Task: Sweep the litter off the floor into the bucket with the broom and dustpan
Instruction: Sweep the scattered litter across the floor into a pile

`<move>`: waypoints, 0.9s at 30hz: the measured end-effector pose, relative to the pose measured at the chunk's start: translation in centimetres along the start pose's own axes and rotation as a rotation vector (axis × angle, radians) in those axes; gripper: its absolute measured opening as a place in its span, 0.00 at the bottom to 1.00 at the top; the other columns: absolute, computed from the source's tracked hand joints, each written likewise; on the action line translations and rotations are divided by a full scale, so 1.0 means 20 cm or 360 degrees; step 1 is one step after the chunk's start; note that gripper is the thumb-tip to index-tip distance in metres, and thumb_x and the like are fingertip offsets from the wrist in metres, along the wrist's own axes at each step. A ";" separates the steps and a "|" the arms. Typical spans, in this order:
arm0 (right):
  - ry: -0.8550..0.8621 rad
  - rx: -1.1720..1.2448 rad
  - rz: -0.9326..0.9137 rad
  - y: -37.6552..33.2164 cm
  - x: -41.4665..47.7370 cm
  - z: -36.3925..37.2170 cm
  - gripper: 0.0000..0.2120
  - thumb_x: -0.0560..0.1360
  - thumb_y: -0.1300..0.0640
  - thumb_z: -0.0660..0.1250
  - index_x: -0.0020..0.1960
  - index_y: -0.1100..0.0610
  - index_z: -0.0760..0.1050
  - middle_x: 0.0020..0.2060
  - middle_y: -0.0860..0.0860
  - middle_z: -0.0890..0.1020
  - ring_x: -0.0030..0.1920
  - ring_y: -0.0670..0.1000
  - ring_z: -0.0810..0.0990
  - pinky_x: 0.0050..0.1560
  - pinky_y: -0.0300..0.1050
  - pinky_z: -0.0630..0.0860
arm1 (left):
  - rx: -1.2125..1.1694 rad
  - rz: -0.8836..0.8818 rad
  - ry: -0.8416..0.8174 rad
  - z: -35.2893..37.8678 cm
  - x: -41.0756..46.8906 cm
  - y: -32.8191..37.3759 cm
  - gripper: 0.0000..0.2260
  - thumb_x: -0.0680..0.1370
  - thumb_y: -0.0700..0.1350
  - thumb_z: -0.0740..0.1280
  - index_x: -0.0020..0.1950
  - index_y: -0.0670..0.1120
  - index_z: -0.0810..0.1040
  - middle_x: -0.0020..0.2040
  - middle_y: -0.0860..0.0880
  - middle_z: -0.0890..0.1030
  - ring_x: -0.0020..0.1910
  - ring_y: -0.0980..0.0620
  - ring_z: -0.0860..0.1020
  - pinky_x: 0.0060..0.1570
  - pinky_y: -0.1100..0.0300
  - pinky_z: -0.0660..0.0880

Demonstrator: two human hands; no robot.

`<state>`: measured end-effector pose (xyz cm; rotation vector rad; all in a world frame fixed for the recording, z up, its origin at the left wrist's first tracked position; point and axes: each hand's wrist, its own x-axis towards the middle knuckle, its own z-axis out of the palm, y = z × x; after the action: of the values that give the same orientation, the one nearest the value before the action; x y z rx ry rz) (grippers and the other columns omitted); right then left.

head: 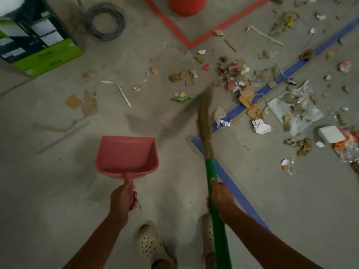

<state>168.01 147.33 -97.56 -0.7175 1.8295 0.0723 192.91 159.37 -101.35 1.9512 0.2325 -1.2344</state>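
Note:
My left hand [122,197] grips the handle of a pink dustpan [127,155], held above the concrete floor with its empty tray facing away from me. My right hand [220,199] grips the green handle of a broom [210,171]; its straw bristles [205,115] reach forward toward the litter [235,74]. Litter of paper scraps, cardboard bits, plastic wrappers and sticks lies scattered ahead and to the right. An orange-red bucket [187,5] stands at the far top centre, partly cut off by the frame edge.
A green and black cardboard box [37,39] stands at the top left, a coil of grey wire [106,21] beside it. Red tape [194,40] and blue tape [242,107] lines cross the floor. My feet in beige clogs [153,247] are below.

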 end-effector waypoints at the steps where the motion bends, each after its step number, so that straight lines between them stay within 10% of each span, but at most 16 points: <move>1: -0.0034 -0.0045 -0.0025 0.01 -0.06 0.04 0.15 0.86 0.47 0.55 0.54 0.58 0.70 0.38 0.55 0.78 0.29 0.49 0.75 0.23 0.38 0.72 | -0.0013 -0.0010 0.0008 -0.02 0.01 0.00 0.16 0.83 0.51 0.64 0.46 0.39 0.75 0.29 0.45 0.73 0.18 0.52 0.67 0.20 0.65 0.62; 8: -0.0140 -0.0625 -0.0525 0.03 -0.29 0.40 0.09 0.85 0.45 0.55 0.52 0.50 0.67 0.40 0.52 0.79 0.35 0.49 0.80 0.39 0.49 0.84 | -0.0179 -0.0066 0.0050 -0.27 0.06 -0.05 0.18 0.83 0.55 0.64 0.45 0.40 0.75 0.28 0.46 0.75 0.20 0.51 0.68 0.23 0.62 0.64; 15: -0.0228 -0.1229 -0.0976 -0.19 -0.22 0.94 0.15 0.84 0.42 0.54 0.56 0.53 0.69 0.37 0.48 0.77 0.33 0.47 0.77 0.32 0.43 0.75 | -0.0348 -0.0174 0.0294 -0.65 0.18 -0.11 0.16 0.83 0.53 0.65 0.46 0.40 0.76 0.30 0.45 0.74 0.21 0.52 0.68 0.21 0.65 0.61; 21: -0.0289 -0.1473 -0.0728 -0.36 -0.05 1.27 0.19 0.83 0.41 0.56 0.57 0.56 0.73 0.42 0.52 0.81 0.33 0.50 0.82 0.27 0.40 0.75 | -0.0420 -0.0201 0.0424 -0.91 0.26 -0.14 0.20 0.81 0.58 0.66 0.45 0.40 0.76 0.28 0.47 0.74 0.20 0.52 0.68 0.19 0.65 0.62; 27: 0.0033 -0.0841 -0.0388 -0.41 0.03 1.19 0.22 0.84 0.43 0.56 0.55 0.61 0.74 0.40 0.56 0.82 0.30 0.52 0.80 0.31 0.47 0.80 | -0.0472 -0.0230 0.0425 -1.04 0.33 -0.10 0.19 0.83 0.55 0.65 0.45 0.39 0.77 0.28 0.46 0.74 0.19 0.52 0.68 0.19 0.65 0.62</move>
<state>191.91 149.54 -104.93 -1.3082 1.7397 0.3990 209.21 173.72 -103.52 1.8561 0.6652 -0.9609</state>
